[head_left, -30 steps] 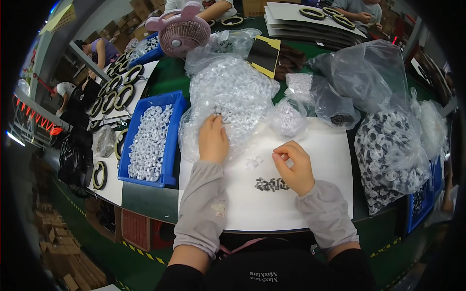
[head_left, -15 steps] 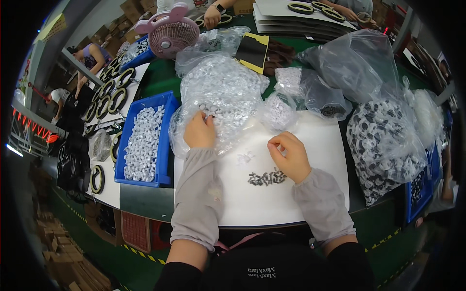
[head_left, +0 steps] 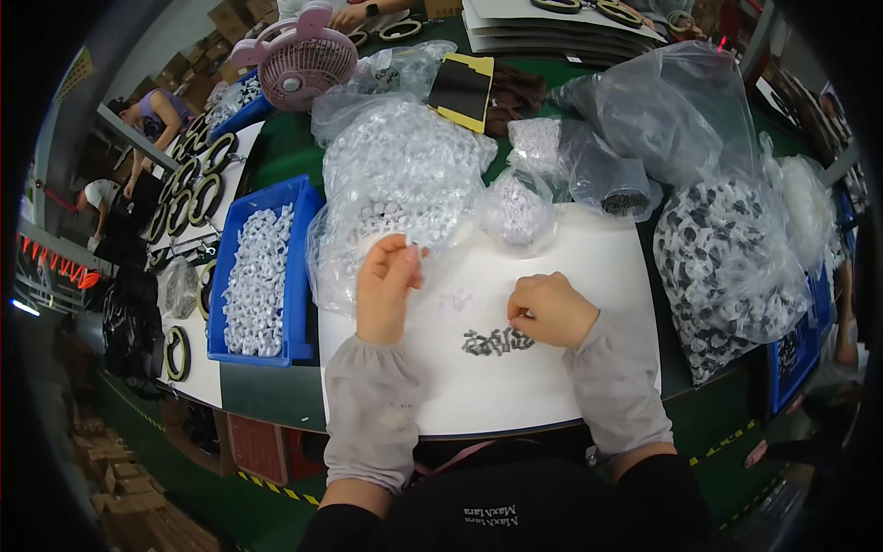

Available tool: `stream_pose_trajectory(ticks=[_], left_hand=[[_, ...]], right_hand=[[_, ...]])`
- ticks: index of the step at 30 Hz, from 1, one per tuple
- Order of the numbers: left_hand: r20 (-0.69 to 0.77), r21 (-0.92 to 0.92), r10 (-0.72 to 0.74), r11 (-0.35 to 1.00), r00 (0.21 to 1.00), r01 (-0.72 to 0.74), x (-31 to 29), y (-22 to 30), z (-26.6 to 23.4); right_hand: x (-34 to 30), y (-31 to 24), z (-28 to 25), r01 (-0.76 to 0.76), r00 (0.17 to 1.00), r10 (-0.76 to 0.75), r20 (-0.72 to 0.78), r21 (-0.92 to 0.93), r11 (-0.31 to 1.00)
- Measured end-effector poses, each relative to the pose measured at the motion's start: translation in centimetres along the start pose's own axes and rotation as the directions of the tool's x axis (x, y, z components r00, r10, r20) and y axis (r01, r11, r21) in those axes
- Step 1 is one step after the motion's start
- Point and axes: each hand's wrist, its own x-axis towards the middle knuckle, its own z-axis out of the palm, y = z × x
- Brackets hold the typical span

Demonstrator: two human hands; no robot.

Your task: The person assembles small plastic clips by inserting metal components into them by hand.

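My left hand [head_left: 387,290] is raised just in front of the open mouth of a clear bag [head_left: 395,166] full of small white plastic parts. Its thumb and fingertips pinch one small white plastic part [head_left: 411,242]. Over the white board [head_left: 441,396], my right hand [head_left: 555,310] is closed, its fingertips down at the right end of a little heap of dark grey metal-looking clips [head_left: 492,343]. Whatever those fingertips hold is hidden. A few tiny pale pieces [head_left: 455,300] lie on the board between my hands.
A blue bin [head_left: 302,267] of white parts stands at left. Small bags of pale pieces [head_left: 518,210] lie behind the board, and a big bag of black and white parts [head_left: 722,276] sits at right. A pink fan [head_left: 308,64] stands at the back left. Other people work beyond.
My left hand has drawn back out of the bag's mouth toward me with a small white part. My right hand has lowered from above the board to the dark clips.
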Motion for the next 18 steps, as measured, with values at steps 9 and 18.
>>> stream_pose_trajectory(ticks=[9,18], left_hand=[[0.266,-0.339,-0.123,0.917,0.956,0.212,-0.6,-1.7,0.1],[0.258,-0.203,-0.129,0.962,0.957,0.184,-1.0,-1.5,0.7]], right_hand=[[0.6,-0.4,0.3,-0.027,0.989,0.04,-0.142,0.093,0.995],[1.3,-2.3,0.2,0.057,0.888,0.093,-0.45,0.308,0.95]])
